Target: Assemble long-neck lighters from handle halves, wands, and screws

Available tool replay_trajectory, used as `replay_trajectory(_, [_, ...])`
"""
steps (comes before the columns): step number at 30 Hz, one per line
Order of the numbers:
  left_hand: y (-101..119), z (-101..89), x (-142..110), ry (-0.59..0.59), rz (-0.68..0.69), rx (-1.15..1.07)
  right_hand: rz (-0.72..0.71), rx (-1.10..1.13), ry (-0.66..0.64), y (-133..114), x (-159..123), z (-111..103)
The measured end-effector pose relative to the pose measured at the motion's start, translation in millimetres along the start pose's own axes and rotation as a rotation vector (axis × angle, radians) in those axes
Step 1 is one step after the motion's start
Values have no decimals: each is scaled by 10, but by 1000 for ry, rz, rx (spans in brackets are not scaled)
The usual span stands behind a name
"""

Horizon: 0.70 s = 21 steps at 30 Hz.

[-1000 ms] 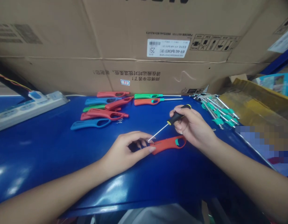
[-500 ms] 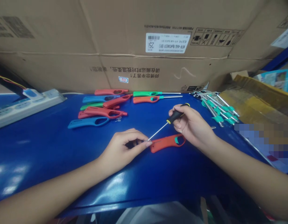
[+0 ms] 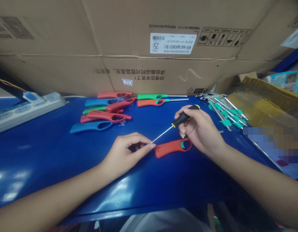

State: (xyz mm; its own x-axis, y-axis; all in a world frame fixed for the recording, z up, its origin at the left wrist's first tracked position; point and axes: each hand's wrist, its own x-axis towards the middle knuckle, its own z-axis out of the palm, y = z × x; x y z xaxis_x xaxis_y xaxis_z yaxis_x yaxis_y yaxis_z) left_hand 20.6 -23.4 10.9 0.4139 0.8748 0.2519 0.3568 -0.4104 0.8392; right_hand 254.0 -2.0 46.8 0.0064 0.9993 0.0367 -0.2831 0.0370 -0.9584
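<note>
My right hand [image 3: 199, 129] grips the black and yellow handle of a screwdriver [image 3: 184, 118], whose thin shaft slants down to the left. Its tip meets the pinched thumb and forefinger of my left hand [image 3: 130, 149]. Whatever sits between those fingertips is too small to make out; it may be only the tip itself. Just right of my left fingertips, an orange lighter [image 3: 169, 149] with a green trigger lies on the blue table [image 3: 149, 190]. My right hand is above its looped end and hides the part beyond.
Red, blue and green lighter casings [image 3: 91, 127] lie at the back left, with small screws [image 3: 122, 123] beside them. Behind are two lighters with metal tubes [image 3: 176, 100]. Several metal rods with green parts [image 3: 227, 112] lie back right. A power strip [image 3: 30, 109] is left; a cardboard box [image 3: 129, 38] stands behind.
Both hands have barely moved. The screwdriver's tip and my left fingertips have shifted slightly left and up, and the handle has tilted a little.
</note>
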Motion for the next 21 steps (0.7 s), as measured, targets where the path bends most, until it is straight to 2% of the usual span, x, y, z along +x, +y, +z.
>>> replay_trajectory(4, [-14, -4, 7, 28, -88, -20, -81, -14, -96, -42, -53, -24])
replay_trajectory(8, [-18, -8, 9, 44, -136, -68, -158, -88, -110, -55, -107, -28])
replay_trajectory(13, [-23, 2, -2, 48, -84, -75, -296, -213, -61, -32, -147, -4])
replay_trajectory(21, [-17, 0, -2, -12, 69, 29, -310, -247, -48, -50, -200, 55])
